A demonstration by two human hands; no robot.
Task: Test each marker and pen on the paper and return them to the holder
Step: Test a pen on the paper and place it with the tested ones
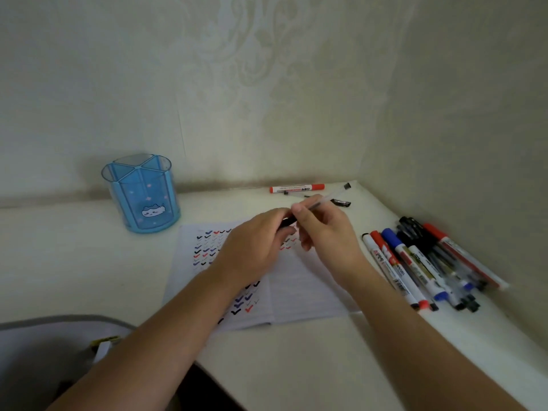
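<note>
The holder (142,194) stands at ten o'clock from your hands, well apart. Your left hand (255,244) curls its fingers round the dark end of the pen (312,205), which runs from eight to two o'clock above the paper (299,286). Your right hand (323,232) pinches the clear barrel. The pile of markers (424,262) lies at three.

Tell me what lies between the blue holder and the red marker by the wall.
Nothing. In the head view, the strip of desk between the blue holder and the red marker is bare; the paper lies nearer the person.
</note>
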